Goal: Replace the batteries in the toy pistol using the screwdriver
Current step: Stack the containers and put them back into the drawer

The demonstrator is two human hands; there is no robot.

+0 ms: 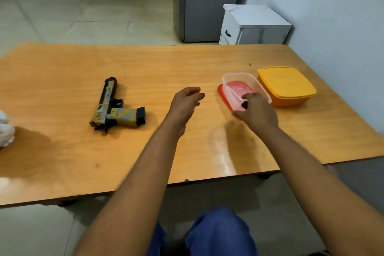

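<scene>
- My right hand (256,110) reaches into the clear plastic tub (245,87) on its red lid (223,97), fingers curled round a small dark object (244,105) that I cannot identify.
- My left hand (186,100) hovers mid-table, fingers loosely curled, holding nothing.
- The tan-and-black toy pistol (113,108) lies on the wooden table (62,162), left of both hands.
- A lidded orange plastic container (286,85) sits far right, touching the tub.

My table (158,64) is wood-grain laminate, orange-brown, smooth, with a glossy glare patch nearest me. On it, left of my hands, the toy pistol (113,106) looks like hard plastic: matt black body, tan and grey camouflage finish. Right of the pistol, the clear container (252,81) is thin translucent plastic, slightly shiny, sitting on a glossy red plastic lid (223,95). Just right of that, the yellow-orange box (287,86) is opaque plastic, smooth, satin sheen. At the table's left edge, white cloth (5,129), soft and matt.
</scene>
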